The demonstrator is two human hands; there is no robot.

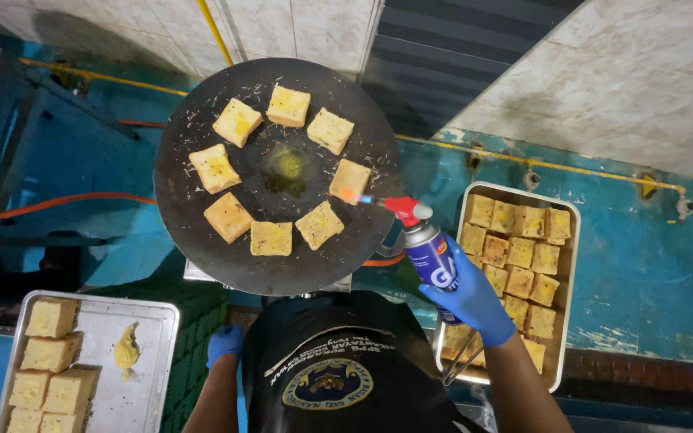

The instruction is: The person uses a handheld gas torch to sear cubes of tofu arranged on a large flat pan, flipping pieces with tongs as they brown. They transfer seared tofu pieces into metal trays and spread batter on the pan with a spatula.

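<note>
Griddle (202,216), round, dark and flat, fills the middle of the view, speckled with crumbs and holding a shiny yellow pool of melted fat (286,164) at its centre; nine golden bread squares (237,122) sit on it in a ring around that pool, each apart from its neighbour. Off to the right, a long metal tray (573,240) stands packed with toasted bread pieces (520,252) in close rows; a pair of metal tongs (460,358) lies at its near left corner. Down at lower left, a second metal tray (154,337) carries thick untoasted bread blocks (51,317) stacked along its left side, with a dab of yellow butter (127,349) on the bare metal beside them. Now the hands, both in blue gloves: the right hand (475,301) is wrapped tight around a blue gas canister (431,256) with a red torch head (407,210); the canister tilts toward the griddle, over the gap between griddle and right tray, and a small flame (349,196) licks the bread square at the ring's right side (350,180). The left hand (224,343) hangs low beside the dark apron (338,361), just under the griddle's near edge; fingers curled, but whether it grips anything I cannot tell.
</note>
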